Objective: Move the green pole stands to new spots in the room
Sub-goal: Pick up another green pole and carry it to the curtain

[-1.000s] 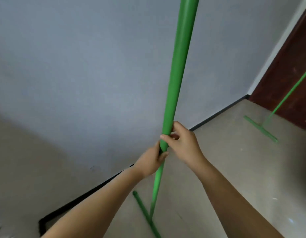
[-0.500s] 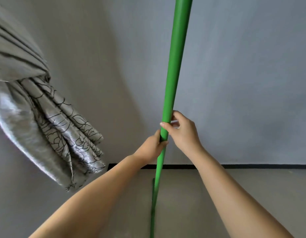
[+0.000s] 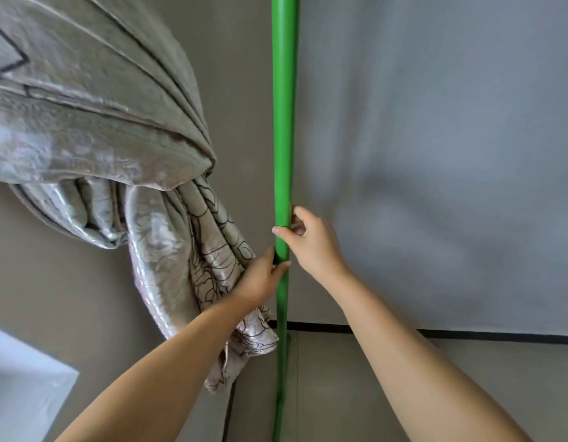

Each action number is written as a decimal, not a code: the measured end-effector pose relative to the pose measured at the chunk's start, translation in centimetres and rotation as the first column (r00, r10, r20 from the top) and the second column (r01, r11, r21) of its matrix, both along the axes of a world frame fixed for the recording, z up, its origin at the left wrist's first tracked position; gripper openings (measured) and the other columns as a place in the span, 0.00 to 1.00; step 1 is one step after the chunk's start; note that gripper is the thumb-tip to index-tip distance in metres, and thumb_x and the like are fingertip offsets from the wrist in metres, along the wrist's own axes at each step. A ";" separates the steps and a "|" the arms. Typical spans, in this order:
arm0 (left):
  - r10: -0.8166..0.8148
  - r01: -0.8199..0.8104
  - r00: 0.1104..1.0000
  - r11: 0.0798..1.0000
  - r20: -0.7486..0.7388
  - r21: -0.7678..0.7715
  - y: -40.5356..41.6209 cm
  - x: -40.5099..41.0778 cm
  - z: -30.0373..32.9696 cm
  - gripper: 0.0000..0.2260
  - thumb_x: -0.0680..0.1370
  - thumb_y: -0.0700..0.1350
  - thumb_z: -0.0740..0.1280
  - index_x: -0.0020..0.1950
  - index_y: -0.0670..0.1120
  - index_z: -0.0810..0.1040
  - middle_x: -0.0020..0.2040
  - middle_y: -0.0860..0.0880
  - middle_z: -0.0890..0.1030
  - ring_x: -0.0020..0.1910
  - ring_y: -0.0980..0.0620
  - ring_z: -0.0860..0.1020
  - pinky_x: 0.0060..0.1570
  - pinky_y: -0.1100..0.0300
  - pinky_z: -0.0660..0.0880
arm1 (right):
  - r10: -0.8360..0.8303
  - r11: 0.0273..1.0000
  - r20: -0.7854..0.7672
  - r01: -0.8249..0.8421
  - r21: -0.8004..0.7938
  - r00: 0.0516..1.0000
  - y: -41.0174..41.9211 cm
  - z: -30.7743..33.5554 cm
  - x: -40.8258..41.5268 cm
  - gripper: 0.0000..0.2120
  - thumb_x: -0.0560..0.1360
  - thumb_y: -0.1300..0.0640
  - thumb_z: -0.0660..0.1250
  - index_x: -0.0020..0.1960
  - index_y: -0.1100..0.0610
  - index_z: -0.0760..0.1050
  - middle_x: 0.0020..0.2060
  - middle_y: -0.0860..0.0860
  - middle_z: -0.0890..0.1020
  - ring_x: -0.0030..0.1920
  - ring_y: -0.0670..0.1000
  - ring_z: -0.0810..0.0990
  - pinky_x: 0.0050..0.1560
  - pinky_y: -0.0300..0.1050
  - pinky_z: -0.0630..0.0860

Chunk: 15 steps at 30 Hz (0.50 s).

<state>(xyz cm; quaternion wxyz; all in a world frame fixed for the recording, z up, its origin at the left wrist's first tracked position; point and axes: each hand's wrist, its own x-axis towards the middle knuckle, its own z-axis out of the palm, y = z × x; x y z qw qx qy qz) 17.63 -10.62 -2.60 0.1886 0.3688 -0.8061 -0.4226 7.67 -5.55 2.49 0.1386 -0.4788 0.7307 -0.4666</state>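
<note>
A green pole stand (image 3: 284, 122) runs upright through the middle of the head view, from the top edge down past the bottom edge. Its foot is out of sight below. My right hand (image 3: 311, 242) grips the pole from the right at mid height. Just beneath it, my left hand (image 3: 260, 277) is wrapped around the pole from the left. Both arms reach up from the bottom of the view.
A tied-back grey curtain (image 3: 116, 154) with a black line pattern hangs at the left, its tail just behind my left hand. A room corner lies straight ahead, with grey walls (image 3: 435, 154), a black skirting strip (image 3: 403, 331) and beige floor (image 3: 340, 393).
The view has swung left: the dark door and second green stand are gone, the curtain now fills the left side. The pole stands straighter and both hands keep the same grip.
</note>
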 end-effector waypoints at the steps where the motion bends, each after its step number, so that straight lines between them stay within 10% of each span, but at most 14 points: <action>1: 0.014 -0.014 1.000 1.000 -0.008 -0.006 -0.8 0.5 0.0 0.11 0.77 0.39 0.61 0.59 0.39 0.68 0.49 0.34 0.79 0.46 0.40 0.78 0.47 0.46 0.76 | 0.004 1.000 -0.001 -0.004 0.000 1.000 -1.1 -0.1 0.6 0.10 0.67 0.49 0.69 0.43 0.53 0.75 0.36 0.53 0.84 0.37 0.54 0.81 0.40 0.51 0.77; 15: 0.088 -0.088 0.996 0.996 -0.014 0.010 -4.3 4.1 -0.4 0.11 0.77 0.38 0.60 0.59 0.37 0.68 0.50 0.33 0.77 0.49 0.38 0.77 0.49 0.45 0.75 | 0.107 0.994 0.027 -0.106 -0.030 0.994 -5.5 -0.7 4.2 0.12 0.69 0.52 0.68 0.50 0.53 0.73 0.38 0.51 0.80 0.40 0.54 0.80 0.45 0.53 0.78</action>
